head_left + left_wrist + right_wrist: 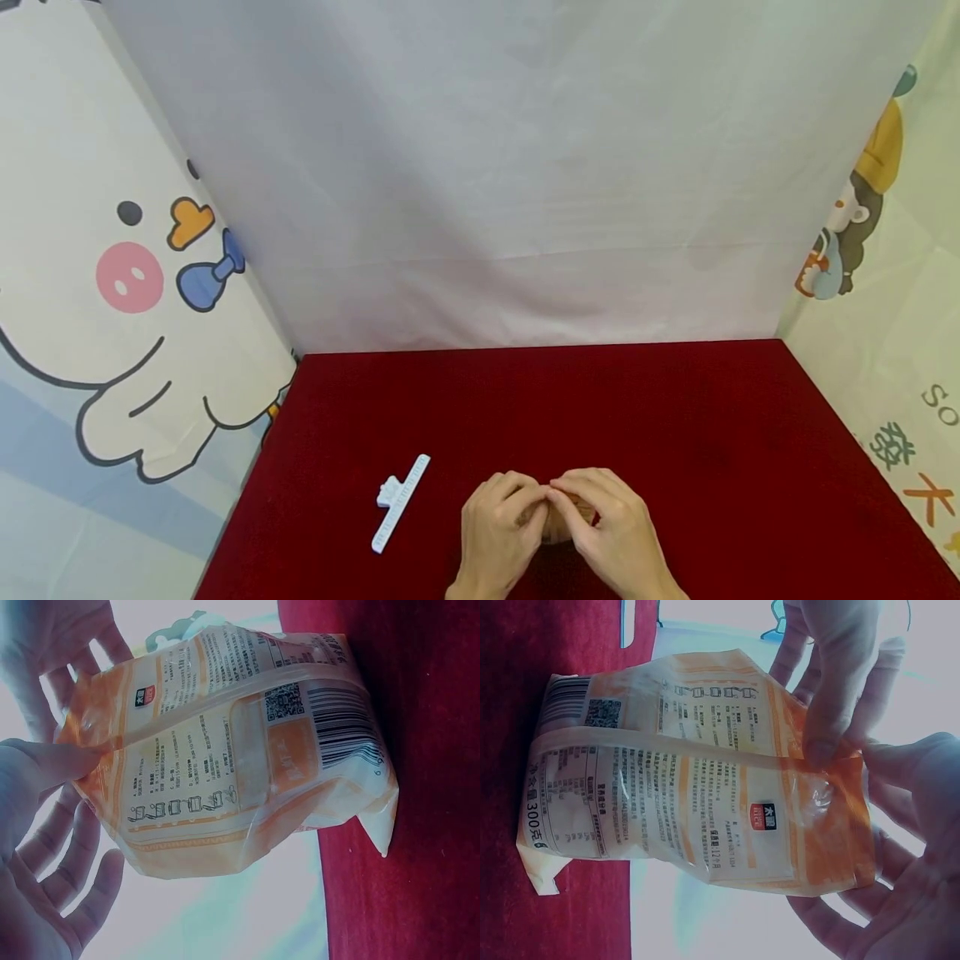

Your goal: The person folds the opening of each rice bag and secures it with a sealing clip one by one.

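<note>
An orange and white food bag [558, 523] stands upright on the red table [675, 417], near its front edge. Both hands meet at the bag's top. My left hand [525, 502] pinches the top edge from the left, and my right hand [564, 500] pinches it from the right. In the left wrist view the bag [247, 750] shows its barcode and printed back, with my left hand [94, 817] pinching the orange top seam between thumb and fingers. The right wrist view has the bag [682, 795] marked 300 g, its top held by my right hand [862, 840].
A white sealing clip [401, 502] lies flat on the red cloth, left of the hands. A white backdrop [510, 167] closes the back of the table. Cartoon-printed panels [127, 275] stand along both sides.
</note>
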### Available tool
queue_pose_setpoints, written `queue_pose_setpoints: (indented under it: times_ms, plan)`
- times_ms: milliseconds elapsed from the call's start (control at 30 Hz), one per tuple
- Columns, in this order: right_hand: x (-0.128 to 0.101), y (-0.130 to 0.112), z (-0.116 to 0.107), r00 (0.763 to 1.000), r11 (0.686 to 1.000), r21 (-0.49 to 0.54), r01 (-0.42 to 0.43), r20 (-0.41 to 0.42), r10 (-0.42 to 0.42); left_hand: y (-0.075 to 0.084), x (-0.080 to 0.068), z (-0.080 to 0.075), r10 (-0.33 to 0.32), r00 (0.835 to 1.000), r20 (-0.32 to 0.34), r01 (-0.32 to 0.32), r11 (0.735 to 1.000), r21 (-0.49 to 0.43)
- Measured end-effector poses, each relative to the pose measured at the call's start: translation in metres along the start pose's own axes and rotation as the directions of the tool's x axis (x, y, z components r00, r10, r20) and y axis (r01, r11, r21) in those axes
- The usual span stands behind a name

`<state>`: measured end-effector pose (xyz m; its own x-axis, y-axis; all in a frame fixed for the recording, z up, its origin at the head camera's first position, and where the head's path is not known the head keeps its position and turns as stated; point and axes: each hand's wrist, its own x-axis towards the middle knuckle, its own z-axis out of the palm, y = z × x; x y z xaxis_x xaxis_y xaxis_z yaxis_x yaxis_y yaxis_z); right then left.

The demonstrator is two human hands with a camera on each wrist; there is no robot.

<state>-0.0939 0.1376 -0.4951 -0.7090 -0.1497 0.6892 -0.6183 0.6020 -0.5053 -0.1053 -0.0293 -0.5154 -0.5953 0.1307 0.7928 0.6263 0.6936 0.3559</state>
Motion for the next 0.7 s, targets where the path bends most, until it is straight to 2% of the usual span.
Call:
queue_pose_setpoints:
  times_ms: [267, 467, 700]
  plan:
    - [-0.0006, -0.0022, -0.0030, 0.993, 0.987, 0.115, -0.111, 0.064, 0.104, 0.0003, -0.0048, -0.0015, -0.041, 0.998, 0.044, 0.044, 0.997, -0.067]
    - [0.0014, -0.0017, -0.0037, 0.993, 0.987, 0.126, -0.098, 0.073, 0.089, 0.0002, -0.0036, 0.0003, -0.032, 0.999, 0.040, 0.034, 0.998, -0.056]
    - [0.0006, -0.0006, -0.0030, 0.996, 0.992, 0.112, -0.065, 0.060, 0.059, 0.0005, -0.0011, -0.0014, -0.053, 0.992, 0.117, 0.056, 0.998, -0.025]
